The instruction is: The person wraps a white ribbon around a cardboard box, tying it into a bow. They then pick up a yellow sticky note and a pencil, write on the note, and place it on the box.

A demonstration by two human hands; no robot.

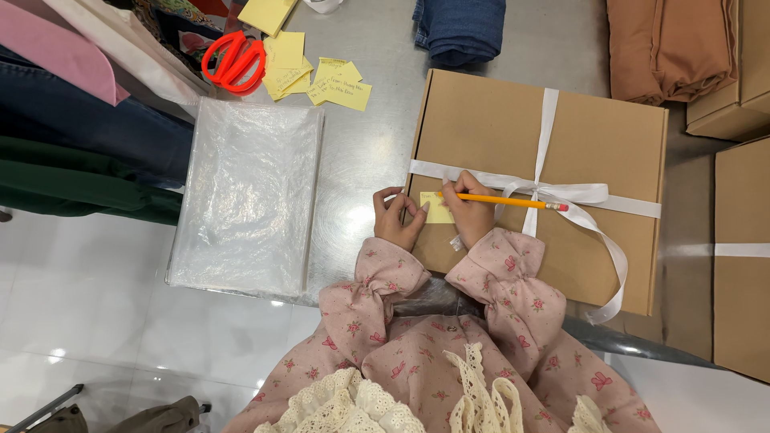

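Two hands (pixel 433 212); one pencil (pixel 505 201); one sticky note (pixel 437 208); one ribboned box (pixel 489 128).

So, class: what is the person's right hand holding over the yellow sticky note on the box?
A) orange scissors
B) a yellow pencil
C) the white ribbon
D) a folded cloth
B: the right hand grips a yellow pencil with its tip on the sticky note, while the orange scissors lie apart at the table's far side.

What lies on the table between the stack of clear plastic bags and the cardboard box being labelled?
In the head view, only bare metal table separates the plastic bags from the cardboard box; lower down, the left hand rests there at the box edge.
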